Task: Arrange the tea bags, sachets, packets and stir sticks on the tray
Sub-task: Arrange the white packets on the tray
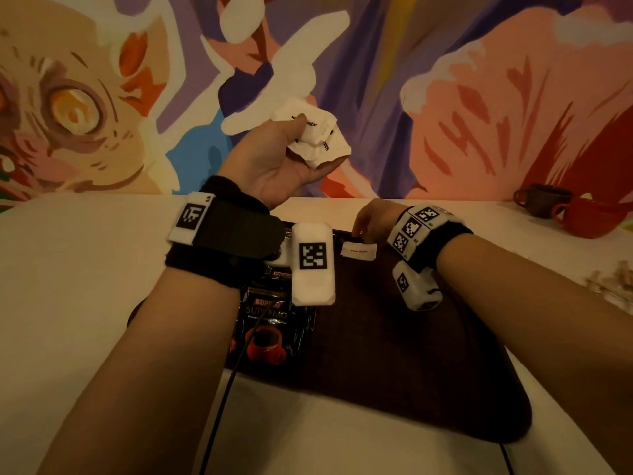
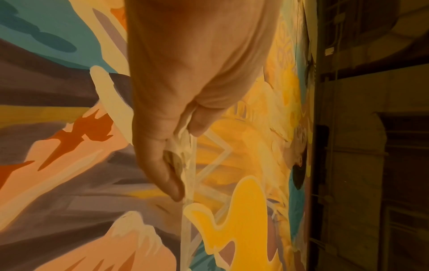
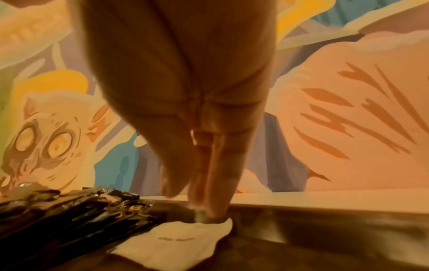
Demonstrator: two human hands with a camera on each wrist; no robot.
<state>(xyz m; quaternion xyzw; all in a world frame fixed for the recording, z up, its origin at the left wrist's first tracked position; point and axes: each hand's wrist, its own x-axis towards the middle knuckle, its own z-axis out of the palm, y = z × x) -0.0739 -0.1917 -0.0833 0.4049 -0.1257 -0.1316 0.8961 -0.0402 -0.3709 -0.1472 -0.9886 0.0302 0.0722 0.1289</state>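
Matt paper sachets (image 1: 313, 133), glossy foil packets (image 1: 270, 323)

Dim, warm amber light tints all three views. The wide-angle head view bows at its edges. Both wrist views are soft and grainy, their close foregrounds blurred.

Bare forearms wear black wristbands (image 1: 219, 248) carrying white marker-printed camera blocks (image 1: 312, 264), a black cable (image 1: 222, 399) trailing.

Painted mural wall (image 1: 479, 97) of wide-eyed cartoon creature, purple and salmon shapes; white table (image 1: 68, 269) beneath; dim warm light
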